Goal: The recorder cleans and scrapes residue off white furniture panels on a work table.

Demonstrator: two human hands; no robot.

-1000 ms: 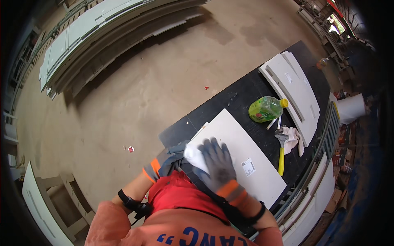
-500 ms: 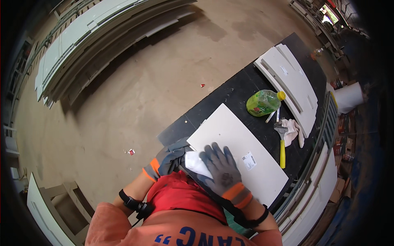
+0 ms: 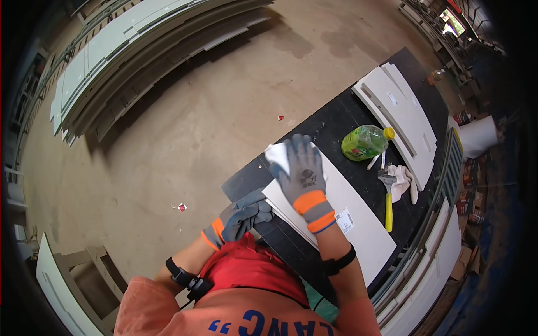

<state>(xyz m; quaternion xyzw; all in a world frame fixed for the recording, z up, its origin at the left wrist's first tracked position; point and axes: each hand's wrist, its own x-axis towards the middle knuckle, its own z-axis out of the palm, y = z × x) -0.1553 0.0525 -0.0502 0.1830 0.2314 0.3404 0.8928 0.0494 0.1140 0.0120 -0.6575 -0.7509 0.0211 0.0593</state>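
Observation:
A stack of flat white panels lies on a dark table, with a printed label stuck on the top one. My right hand, in a grey glove with an orange-striped cuff, presses a white cloth onto the panel's far corner. The fingers lie nearly straight over the cloth and hide part of it. At the panels' left corner, my left hand, gloved the same way, is closed with curled fingers against the edge. Its fingertips are partly hidden.
Right of the panels are a green bottle with a yellow cap, a yellow-handled scraper and a pinkish glove or rag. More white panels lie farther along the table. A large panel stack stands at far left.
My right hand has slid the white cloth away from me, from the panel's near edge to its far corner. The left hand stays at the left corner, shifted slightly right.

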